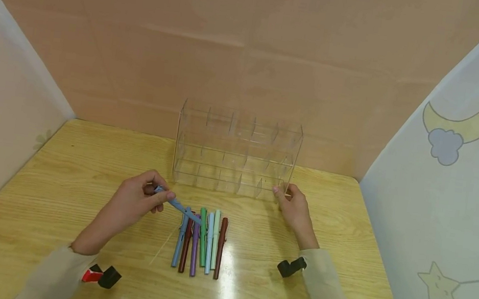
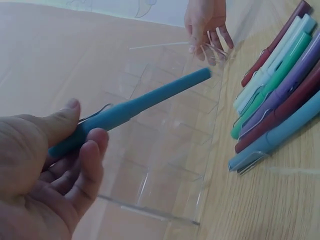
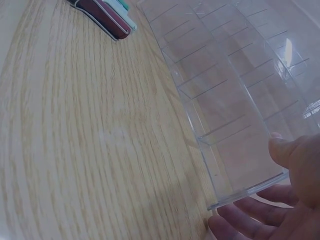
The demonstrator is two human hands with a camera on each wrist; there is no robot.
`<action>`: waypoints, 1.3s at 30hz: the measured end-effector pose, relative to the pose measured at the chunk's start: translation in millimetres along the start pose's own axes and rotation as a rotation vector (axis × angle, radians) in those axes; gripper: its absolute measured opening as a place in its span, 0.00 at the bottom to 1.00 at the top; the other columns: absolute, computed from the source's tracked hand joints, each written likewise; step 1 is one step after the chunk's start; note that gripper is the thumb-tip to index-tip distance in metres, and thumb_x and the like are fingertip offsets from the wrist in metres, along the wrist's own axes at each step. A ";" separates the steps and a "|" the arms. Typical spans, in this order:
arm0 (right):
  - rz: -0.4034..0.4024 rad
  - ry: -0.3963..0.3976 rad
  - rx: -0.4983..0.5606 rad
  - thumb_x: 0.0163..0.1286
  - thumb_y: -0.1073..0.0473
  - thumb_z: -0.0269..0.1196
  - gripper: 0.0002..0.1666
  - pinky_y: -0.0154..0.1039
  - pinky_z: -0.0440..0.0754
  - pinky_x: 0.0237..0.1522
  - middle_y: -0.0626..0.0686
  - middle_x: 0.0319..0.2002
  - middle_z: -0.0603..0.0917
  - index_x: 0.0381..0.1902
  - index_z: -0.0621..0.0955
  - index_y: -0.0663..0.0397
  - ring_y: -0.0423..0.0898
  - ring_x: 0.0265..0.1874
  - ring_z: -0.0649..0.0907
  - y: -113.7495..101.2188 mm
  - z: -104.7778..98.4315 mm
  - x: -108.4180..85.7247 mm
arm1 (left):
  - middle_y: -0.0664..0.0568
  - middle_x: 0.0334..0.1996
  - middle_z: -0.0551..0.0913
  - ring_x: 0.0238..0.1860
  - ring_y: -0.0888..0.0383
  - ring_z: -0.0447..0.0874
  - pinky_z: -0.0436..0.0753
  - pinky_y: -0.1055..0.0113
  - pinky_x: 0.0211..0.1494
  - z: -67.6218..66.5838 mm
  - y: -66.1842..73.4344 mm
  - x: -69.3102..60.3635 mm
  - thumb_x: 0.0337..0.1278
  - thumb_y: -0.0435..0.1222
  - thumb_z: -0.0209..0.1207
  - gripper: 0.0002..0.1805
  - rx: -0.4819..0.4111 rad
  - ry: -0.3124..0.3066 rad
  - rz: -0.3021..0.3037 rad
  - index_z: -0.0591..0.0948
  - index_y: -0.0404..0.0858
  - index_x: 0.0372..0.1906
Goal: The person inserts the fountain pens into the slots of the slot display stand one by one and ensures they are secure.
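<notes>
My left hand [image 1: 138,197] pinches a blue pen [image 1: 177,205] by one end, the pen slanting over the row of pens; the left wrist view shows this pen [image 2: 145,100] between thumb and fingers. Several capped pens lie side by side on the table: blue, dark red, purple [image 1: 194,248], green [image 1: 202,239], light blue, pale green and dark red [image 1: 220,251]. A clear compartmented rack [image 1: 234,159] stands behind them. My right hand [image 1: 296,212] grips its lower right corner, thumb at the front and fingers around the side panel [image 3: 250,191].
The wooden table [image 1: 110,154] meets an orange-brown backdrop [image 1: 242,46] behind the rack. Patterned side panels stand at the left [image 1: 2,93] and right [image 1: 460,194]. A black piece is fixed on each sleeve.
</notes>
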State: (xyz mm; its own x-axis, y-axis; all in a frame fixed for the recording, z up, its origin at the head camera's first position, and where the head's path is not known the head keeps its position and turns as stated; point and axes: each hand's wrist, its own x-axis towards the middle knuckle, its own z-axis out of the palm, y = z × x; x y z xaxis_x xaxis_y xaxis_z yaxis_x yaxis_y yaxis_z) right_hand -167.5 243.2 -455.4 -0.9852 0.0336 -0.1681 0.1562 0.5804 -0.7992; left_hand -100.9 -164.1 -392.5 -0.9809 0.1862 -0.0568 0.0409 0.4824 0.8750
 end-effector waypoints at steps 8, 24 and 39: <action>-0.005 0.009 0.012 0.85 0.43 0.57 0.36 0.53 0.88 0.57 0.68 0.70 0.79 0.75 0.70 0.65 0.65 0.65 0.83 -2.6 0.8 -1.7 | 0.48 0.34 0.92 0.31 0.59 0.88 0.88 0.67 0.36 16.1 6.6 5.6 0.71 0.41 0.69 0.13 -0.046 0.080 0.042 0.80 0.37 0.47; -0.004 0.015 0.000 0.84 0.41 0.57 0.37 0.49 0.88 0.54 0.68 0.69 0.79 0.74 0.71 0.64 0.64 0.64 0.85 0.9 1.9 1.8 | 0.46 0.37 0.91 0.32 0.57 0.88 0.88 0.66 0.38 45.0 18.3 26.4 0.69 0.41 0.70 0.12 -0.111 0.125 0.130 0.81 0.40 0.46; 0.008 0.010 0.001 0.85 0.44 0.57 0.33 0.45 0.88 0.49 0.68 0.68 0.80 0.71 0.72 0.64 0.63 0.62 0.86 4.5 4.2 2.5 | 0.41 0.38 0.90 0.33 0.54 0.89 0.88 0.68 0.38 70.0 28.8 49.9 0.69 0.37 0.70 0.12 -0.207 0.115 0.174 0.79 0.36 0.47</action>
State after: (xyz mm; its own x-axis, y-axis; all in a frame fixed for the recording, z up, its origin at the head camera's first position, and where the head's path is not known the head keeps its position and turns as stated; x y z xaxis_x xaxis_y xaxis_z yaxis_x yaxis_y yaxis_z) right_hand -169.0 242.5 -461.9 -0.9846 0.0460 -0.1689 0.1640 0.5795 -0.7983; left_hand -135.3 -81.0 -403.9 -0.9780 0.1475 0.1473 0.1825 0.2648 0.9469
